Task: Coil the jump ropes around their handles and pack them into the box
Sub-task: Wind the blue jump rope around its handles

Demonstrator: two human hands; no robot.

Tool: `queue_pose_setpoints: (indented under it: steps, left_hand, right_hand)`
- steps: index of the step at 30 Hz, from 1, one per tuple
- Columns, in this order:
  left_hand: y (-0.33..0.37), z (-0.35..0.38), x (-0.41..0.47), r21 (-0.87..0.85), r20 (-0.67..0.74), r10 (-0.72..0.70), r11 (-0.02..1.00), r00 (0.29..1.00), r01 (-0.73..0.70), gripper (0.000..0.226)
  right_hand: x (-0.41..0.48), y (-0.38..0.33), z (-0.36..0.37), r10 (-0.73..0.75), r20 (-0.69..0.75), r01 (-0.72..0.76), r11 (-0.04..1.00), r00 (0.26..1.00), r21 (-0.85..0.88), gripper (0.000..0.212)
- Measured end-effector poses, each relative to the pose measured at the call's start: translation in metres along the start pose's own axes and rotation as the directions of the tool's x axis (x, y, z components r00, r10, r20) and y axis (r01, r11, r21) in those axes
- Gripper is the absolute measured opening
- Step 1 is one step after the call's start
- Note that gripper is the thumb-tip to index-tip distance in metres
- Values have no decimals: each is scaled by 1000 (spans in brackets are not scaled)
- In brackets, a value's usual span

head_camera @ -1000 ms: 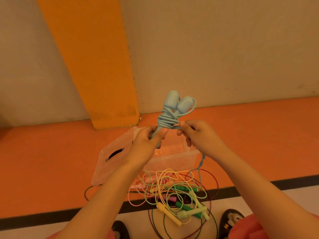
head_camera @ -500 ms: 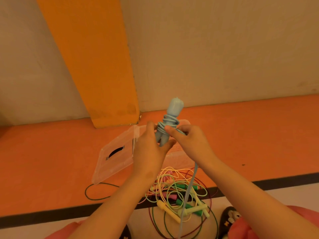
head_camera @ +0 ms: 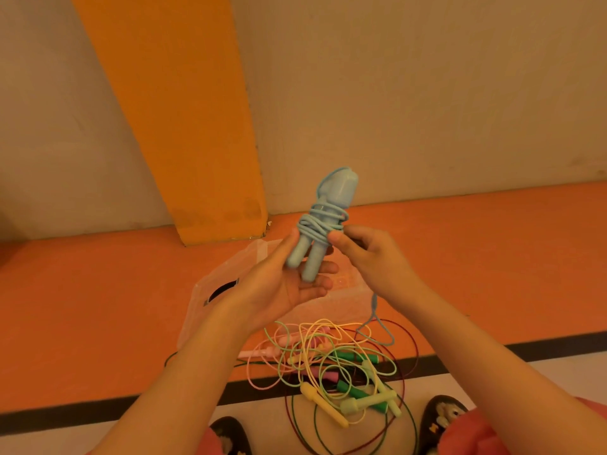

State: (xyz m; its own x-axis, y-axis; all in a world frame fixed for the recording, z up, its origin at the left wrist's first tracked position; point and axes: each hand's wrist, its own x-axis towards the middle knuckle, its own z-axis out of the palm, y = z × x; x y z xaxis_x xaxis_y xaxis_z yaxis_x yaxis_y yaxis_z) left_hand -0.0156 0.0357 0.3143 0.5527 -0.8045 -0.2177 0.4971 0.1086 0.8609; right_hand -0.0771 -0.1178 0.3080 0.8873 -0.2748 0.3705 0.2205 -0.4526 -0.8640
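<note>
Clear box (head_camera: 226, 307) on orange floor (head_camera: 98, 290), left of centre. left hand (head_camera: 282, 290) palm up, fingers nearly straight & spread, not curled; lower ends of blue jump rope (head_camera: 312, 247) handles lie across those fingers, thumb up along the left handle. Cord coiled round both handles at mid-length, bundle up in the air over box. right hand (head_camera: 371, 264) thumb + forefinger pinch coil's right side; loose tail hangs below the wrist. pile of ropes (head_camera: 331, 369) on floor nr shoes (head_camera: 443, 418)
</note>
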Motion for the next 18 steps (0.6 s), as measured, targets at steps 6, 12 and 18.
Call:
queue_pose_setpoints:
  steps: [6, 12, 18]
  left_hand:
    - [-6, 1, 8, 27, -77, 236, 972, 969, -235, 35]
    - [-14, 0, 15, 226, -237, 341, 930, 910, -290, 11]
    - [-20, -1, 18, 417, -411, 421, 876, 809, -244, 31]
  right_hand:
    - [4, 12, -3, 118, 34, -120, 990, 992, 69, 36]
    - [5, 16, 0, 157, 15, -155, 985, 987, -74, 46]
    - [3, 8, -6, 232, 34, -228, 969, 972, -95, 24]
